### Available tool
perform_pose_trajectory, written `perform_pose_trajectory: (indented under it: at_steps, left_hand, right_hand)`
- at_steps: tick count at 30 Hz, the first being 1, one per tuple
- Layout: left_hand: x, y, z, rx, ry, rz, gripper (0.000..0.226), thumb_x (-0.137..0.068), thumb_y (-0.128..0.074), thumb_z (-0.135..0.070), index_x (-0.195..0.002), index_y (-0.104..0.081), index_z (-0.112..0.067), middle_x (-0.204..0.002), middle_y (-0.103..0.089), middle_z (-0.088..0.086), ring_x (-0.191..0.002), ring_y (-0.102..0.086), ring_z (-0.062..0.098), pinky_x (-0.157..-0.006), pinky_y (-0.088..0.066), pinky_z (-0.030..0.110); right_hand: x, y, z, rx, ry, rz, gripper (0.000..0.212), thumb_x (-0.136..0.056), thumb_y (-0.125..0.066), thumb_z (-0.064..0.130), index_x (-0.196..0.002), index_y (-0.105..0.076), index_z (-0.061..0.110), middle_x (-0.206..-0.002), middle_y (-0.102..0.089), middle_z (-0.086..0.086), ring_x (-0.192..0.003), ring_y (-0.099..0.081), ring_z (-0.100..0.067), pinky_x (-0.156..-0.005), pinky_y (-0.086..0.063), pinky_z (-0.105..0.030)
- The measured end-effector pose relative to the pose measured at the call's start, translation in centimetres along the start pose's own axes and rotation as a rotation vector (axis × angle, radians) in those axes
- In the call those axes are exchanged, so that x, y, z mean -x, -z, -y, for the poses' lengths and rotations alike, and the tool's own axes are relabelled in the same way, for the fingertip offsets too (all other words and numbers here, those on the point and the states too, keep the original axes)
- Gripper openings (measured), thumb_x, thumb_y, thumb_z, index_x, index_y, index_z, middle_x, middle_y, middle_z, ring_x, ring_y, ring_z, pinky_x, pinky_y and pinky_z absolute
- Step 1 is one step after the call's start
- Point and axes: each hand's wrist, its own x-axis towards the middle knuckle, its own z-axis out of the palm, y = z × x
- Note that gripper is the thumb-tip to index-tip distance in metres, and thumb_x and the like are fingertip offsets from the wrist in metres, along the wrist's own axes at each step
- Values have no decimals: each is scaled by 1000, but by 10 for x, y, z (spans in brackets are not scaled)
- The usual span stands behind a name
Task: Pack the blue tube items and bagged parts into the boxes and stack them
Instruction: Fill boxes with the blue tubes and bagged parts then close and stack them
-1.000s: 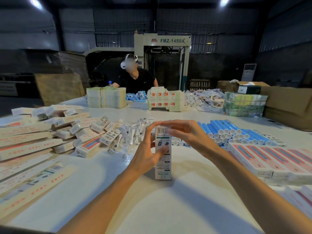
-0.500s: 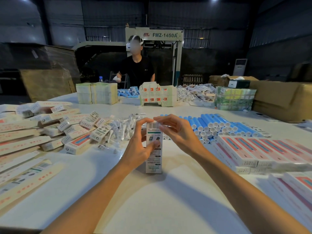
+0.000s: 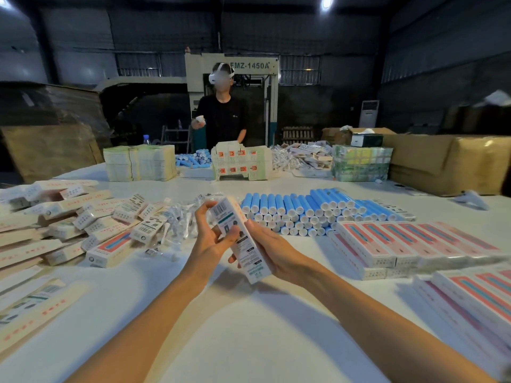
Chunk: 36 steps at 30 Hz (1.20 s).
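Starting at the left of the frame, loose cartons [image 3: 96, 225] lie in a heap on the white table [image 3: 249, 341], with a pile of clear bagged parts [image 3: 179, 219] just right of them. At the centre, the left hand [image 3: 213, 241] curls its fingers round the upper part of one long carton [image 3: 240, 241], and the right hand [image 3: 276, 252] wraps round its lower part. This carton is white, with a barcode, a green band and black print. It is tilted, barcode end toward the upper left, and seems lifted off the table. Further right lie blue tubes [image 3: 304, 211], then stacked cartons [image 3: 401, 244] in rows. I judge this carton is being finished. The next move calls for laying it flat and aligned on those rows.
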Motion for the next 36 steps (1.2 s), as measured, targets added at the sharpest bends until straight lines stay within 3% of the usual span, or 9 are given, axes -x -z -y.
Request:
perform_pose_trajectory:
  at_steps: [5, 8, 10, 14, 18, 20, 25, 31, 36]
  left_hand:
    - [0, -6, 6, -255, -94, -55, 61, -93, -75, -39, -131, -34, -65, -132, -54, 1, -114, -64, 9, -88, -61, 29]
    - [0, -9, 15, -409, -46, -71, 76, -96, -76, -31, -148, -25, -51, -128, -55, -6, -104, -66, 13, -85, -58, 24]
    - [4, -8, 21, -615, -31, 11, 66, -100, -75, -25, -150, -35, -45, -118, -60, -14, -100, -64, 8, -85, -53, 27]
    - [18, -11, 23, -963, -148, 303, 29, -103, -65, -16, -115, -69, -43, -104, -63, -27, -94, -60, 0, -82, -50, 29]
    - [24, -18, 18, -1061, -182, 423, 18, -105, -63, -25, -108, -69, -42, -101, -62, -22, -91, -60, 0, -84, -53, 32]
    - [26, -19, 18, -1109, -201, 455, 20, -107, -60, -26, -110, -66, -44, -104, -61, -23, -97, -57, -6, -86, -52, 28]
    - [27, -19, 19, -1152, -237, 500, 23, -108, -58, -25, -109, -65, -47, -108, -60, -29, -107, -53, -12, -88, -49, 22]
    - [26, -16, 25, -1100, -217, 509, 26, -106, -62, -23, -100, -66, -48, -113, -60, -33, -108, -55, -11, -78, -44, 15]
    - [25, -17, 26, -1075, -198, 514, 25, -106, -64, -25, -99, -67, -49, -112, -62, -29, -105, -58, -7, -82, -49, 19]
  right_hand:
    - [11, 9, 6, 119, 0, -77, 41, -107, -49, 52, -134, -62, 25, -108, -69, -2, -91, -68, -16, -86, -58, -31]
    - [19, 18, 16, 441, -32, -251, 39, -105, -52, 56, -131, -60, 27, -112, -68, 5, -89, -67, -11, -79, -56, -27]
    - [28, 36, 27, 635, -46, -385, 42, -103, -53, 59, -132, -56, 29, -113, -65, 5, -91, -65, -8, -73, -52, -23]
    - [52, 104, 61, 935, -68, -618, 45, -102, -55, 58, -128, -58, 22, -107, -65, 4, -81, -63, -4, -61, -45, -24]
    - [90, 189, 92, 1173, -205, -808, 45, -103, -53, 57, -117, -62, 15, -104, -69, -5, -72, -59, -7, -55, -41, -26]
    - [115, 220, 96, 1206, -297, -905, 48, -104, -53, 53, -124, -61, 10, -107, -68, -8, -72, -59, -11, -54, -40, -29]
    - [159, 263, 86, 1325, -539, -961, 50, -104, -56, 44, -133, -56, 2, -134, -63, -18, -104, -60, -32, -74, -38, -34]
    - [171, 271, 67, 1350, -695, -943, 47, -104, -56, 48, -131, -54, 9, -128, -64, -13, -102, -59, -28, -78, -46, -35]
    - [170, 271, 56, 1431, -808, -947, 52, -106, -51, 48, -142, -48, 10, -143, -54, -15, -129, -52, -34, -104, -45, -46]
